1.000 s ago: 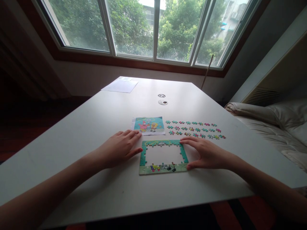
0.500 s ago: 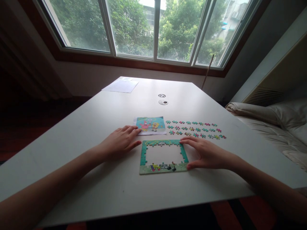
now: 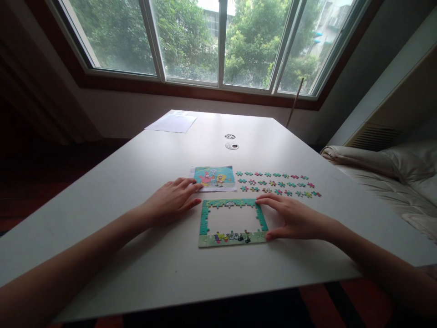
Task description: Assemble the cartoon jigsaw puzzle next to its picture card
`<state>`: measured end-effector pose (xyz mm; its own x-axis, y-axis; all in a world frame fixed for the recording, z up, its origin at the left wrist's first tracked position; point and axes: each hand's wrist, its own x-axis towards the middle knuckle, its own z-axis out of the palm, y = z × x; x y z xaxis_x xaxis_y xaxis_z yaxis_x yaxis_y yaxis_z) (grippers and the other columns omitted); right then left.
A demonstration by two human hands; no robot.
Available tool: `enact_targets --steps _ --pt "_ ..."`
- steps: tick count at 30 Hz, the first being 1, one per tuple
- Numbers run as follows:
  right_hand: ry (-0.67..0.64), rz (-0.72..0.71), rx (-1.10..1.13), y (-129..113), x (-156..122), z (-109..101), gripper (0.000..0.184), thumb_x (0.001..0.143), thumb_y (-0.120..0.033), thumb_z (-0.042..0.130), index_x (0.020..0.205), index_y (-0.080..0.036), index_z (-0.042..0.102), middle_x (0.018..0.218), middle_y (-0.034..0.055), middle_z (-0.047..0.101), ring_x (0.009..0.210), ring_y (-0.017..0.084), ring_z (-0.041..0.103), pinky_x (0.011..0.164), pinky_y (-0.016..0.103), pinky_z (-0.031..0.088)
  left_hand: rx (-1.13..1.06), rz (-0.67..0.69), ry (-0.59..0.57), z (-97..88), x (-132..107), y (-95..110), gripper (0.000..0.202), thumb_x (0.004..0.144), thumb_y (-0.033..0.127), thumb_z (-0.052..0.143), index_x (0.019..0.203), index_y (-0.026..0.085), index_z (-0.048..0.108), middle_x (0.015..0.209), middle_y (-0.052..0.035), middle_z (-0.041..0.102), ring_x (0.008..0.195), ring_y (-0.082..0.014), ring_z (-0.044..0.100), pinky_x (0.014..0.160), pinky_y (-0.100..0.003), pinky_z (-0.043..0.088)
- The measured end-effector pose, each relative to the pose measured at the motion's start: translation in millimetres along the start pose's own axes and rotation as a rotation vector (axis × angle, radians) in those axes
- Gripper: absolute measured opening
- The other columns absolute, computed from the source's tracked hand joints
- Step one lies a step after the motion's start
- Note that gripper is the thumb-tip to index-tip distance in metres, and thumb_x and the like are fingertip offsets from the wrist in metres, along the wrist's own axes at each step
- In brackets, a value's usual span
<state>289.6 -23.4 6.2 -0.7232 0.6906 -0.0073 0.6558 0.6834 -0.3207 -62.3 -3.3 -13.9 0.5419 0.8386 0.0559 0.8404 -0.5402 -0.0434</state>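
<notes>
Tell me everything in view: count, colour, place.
puzzle: one border, mostly green, near middle
picture: one, multicoloured, beyond puzzle
pieces: three rows, multicoloured, right of picture
discs: two, silvery, far middle
paper: one or more, white, far left
table: one, white, centre
floor: one, reddish, left
couch: one, beige, right
window: one, grey-framed, back
stick: one, tan, at window's right
trees: several, green, outside
left hand: one, bare, touching picture
right hand: one, bare, touching puzzle

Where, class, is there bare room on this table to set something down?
Bare: the table between the left hand and the white paper; its near strip, in front of the puzzle border; and the hollow inside that border. Crowded: beyond the border, a picture sheet beside loose pieces; at its right edge, the right hand.
</notes>
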Motion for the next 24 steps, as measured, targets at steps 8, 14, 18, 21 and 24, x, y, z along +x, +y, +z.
enact_targets --steps 8,14,18,21,24 --pt "0.003 -0.008 0.009 0.0 0.0 -0.1 0.078 0.067 -0.061 0.067 0.131 -0.021 0.047 0.135 0.0114 0.047 0.120 0.029 0.048 0.098 0.042 0.042 -0.003 -0.001 -0.003 -1.9 -0.8 1.2 0.054 0.094 0.054 0.023 0.131 0.021 0.046 0.132 -0.0118 0.049 0.119 -0.0283 0.046 0.095 -0.044 0.040" --pt "0.004 -0.010 0.005 1.6 -0.2 1.2 0.078 0.067 -0.061 0.066 0.132 -0.022 0.046 0.136 0.0109 0.047 0.120 0.030 0.049 0.098 0.042 0.043 -0.027 0.010 -0.002 0.5 -0.7 -2.1 0.055 0.093 0.056 0.024 0.127 0.020 0.049 0.132 -0.0107 0.051 0.119 -0.0283 0.046 0.094 -0.044 0.040" --pt "-0.001 -0.009 -0.013 0.7 0.0 0.6 0.078 0.068 -0.062 0.065 0.131 -0.020 0.046 0.136 0.0112 0.047 0.120 0.029 0.048 0.098 0.042 0.043 -0.022 0.013 -0.024 -3.6 -1.7 -0.6 0.055 0.093 0.056 0.024 0.128 0.020 0.048 0.133 -0.0113 0.050 0.119 -0.0288 0.047 0.093 -0.045 0.041" --pt "-0.011 -0.006 -0.021 0.4 0.1 0.0 0.079 0.068 -0.063 0.064 0.131 -0.019 0.046 0.136 0.0113 0.046 0.120 0.029 0.048 0.098 0.042 0.043 -0.015 0.019 -0.028 -5.8 -2.5 0.5 0.054 0.093 0.055 0.026 0.129 0.021 0.048 0.134 -0.0114 0.049 0.120 -0.0291 0.046 0.093 -0.045 0.042" --pt "-0.020 -0.004 -0.021 0.4 0.1 -0.4 0.080 0.068 -0.064 0.064 0.132 -0.019 0.045 0.137 0.0113 0.046 0.121 0.029 0.048 0.098 0.042 0.043 -0.008 0.020 -0.031 -5.9 -2.7 0.6 0.054 0.093 0.055 0.026 0.130 0.021 0.047 0.134 -0.0116 0.049 0.120 -0.0294 0.046 0.093 -0.046 0.042"
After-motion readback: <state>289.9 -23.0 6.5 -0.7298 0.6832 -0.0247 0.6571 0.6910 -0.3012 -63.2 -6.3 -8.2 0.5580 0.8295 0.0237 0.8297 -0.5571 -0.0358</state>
